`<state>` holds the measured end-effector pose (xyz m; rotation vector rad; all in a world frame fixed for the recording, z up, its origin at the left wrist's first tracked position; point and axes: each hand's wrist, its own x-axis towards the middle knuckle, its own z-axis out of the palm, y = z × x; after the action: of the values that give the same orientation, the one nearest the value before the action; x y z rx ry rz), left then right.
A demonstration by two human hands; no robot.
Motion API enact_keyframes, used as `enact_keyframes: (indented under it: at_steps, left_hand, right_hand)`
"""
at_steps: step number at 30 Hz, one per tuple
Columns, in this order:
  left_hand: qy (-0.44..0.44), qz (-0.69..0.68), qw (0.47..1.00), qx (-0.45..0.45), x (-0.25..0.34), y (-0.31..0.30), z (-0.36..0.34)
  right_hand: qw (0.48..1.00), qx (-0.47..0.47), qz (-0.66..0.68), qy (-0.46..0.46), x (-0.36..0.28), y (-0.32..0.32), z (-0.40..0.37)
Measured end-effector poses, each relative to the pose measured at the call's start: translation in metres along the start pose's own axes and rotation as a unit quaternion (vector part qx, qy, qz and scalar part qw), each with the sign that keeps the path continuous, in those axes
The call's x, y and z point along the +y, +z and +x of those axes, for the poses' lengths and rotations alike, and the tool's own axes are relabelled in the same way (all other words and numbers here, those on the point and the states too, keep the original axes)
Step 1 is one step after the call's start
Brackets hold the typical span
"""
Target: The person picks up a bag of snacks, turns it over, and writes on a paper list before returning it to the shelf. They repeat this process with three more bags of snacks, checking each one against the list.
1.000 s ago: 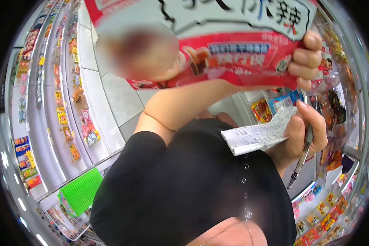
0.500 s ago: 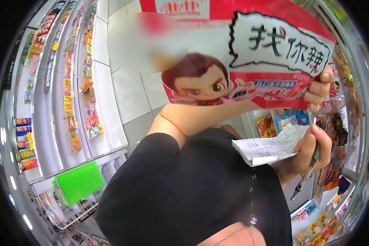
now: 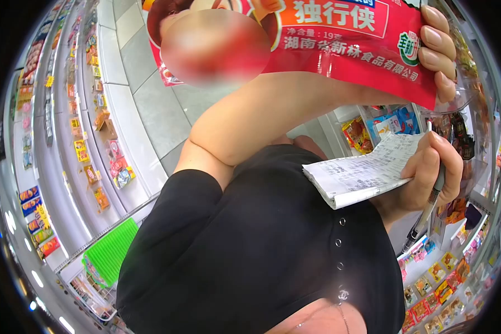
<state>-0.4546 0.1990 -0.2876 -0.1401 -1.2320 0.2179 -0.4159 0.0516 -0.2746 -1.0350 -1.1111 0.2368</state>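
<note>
My left hand (image 3: 438, 53) is closed on the right edge of a red snack packet (image 3: 350, 42) at the top of the view. The packet has large printed characters, and my left forearm passes behind it. Lower down, my right hand (image 3: 431, 172) grips a folded white paper pad (image 3: 362, 170) covered with small writing. A dark and clear pen (image 3: 426, 217) is also held in that hand, its tip pointing down. The pad lies in front of my black top, below the packet. My left palm is hidden.
Shelves with small packaged snacks (image 3: 80, 150) run along the left. A green ribbed object (image 3: 111, 250) rests by a wire basket (image 3: 92, 295) at lower left. Grey floor tiles (image 3: 161, 114) show behind my arm. More packets (image 3: 445, 289) fill racks on the right.
The red packet has moved up in the view, so its lower printing now shows. The pad and my right hand appear slightly higher. The left shelves have shifted leftward.
</note>
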Motion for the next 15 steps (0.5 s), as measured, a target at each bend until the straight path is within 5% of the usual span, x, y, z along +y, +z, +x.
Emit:
enact_keyframes:
  at_steps: [11, 15]
  left_hand:
    - [-0.039, 0.003, 0.998, -0.048, 0.009, -0.019, 0.005]
    - [-0.031, 0.002, 0.997, 0.067, 0.01, -0.015, -0.004]
  right_hand:
    - [1.0, -0.006, -0.005, 0.015, 0.005, -0.004, 0.002]
    - [1.0, 0.002, -0.019, -0.013, 0.011, -0.003, 0.004]
